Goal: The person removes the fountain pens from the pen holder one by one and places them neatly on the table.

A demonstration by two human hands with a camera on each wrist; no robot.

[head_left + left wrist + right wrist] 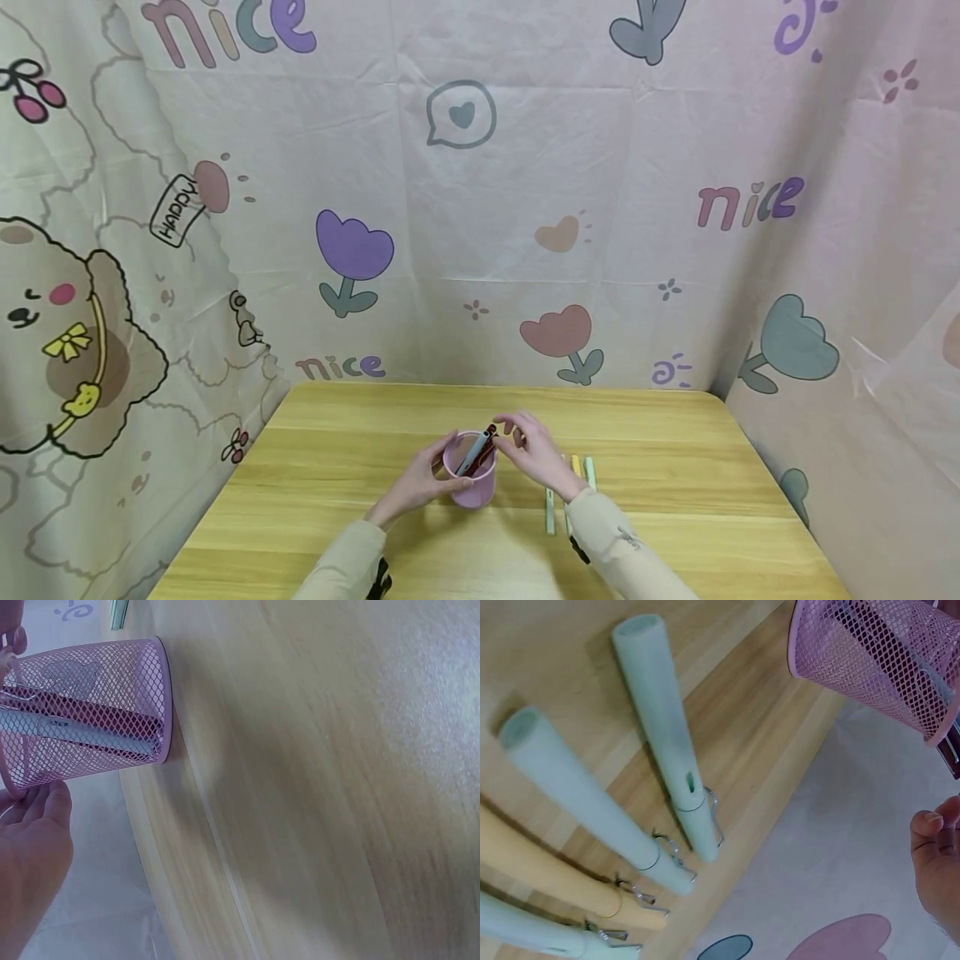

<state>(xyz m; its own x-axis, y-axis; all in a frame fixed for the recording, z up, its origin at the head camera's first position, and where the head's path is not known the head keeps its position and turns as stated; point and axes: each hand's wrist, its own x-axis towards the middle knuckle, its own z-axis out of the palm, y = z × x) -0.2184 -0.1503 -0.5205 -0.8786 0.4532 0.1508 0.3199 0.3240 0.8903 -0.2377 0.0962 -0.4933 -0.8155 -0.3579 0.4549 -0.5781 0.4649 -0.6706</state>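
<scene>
A pink mesh pen cup (475,492) stands on the table, with a light blue pen (472,454) and dark red-brown pens (484,457) leaning inside. My left hand (420,483) grips the cup around its upper part, thumb on the near side and fingers on the far side; the left wrist view shows this hand (34,844) by the rim. Beside the pen tops is my right hand (536,450), fingers loosely bent. In the right wrist view a small gap separates that hand (941,859) from the dark pen's end, and no held thing shows.
Right of the cup, several pens lie side by side, including pale green pens (660,712) and a yellow pen (547,866), partly hidden by the right forearm in the head view. The wooden table (337,433) ends at a printed cloth (465,208) behind.
</scene>
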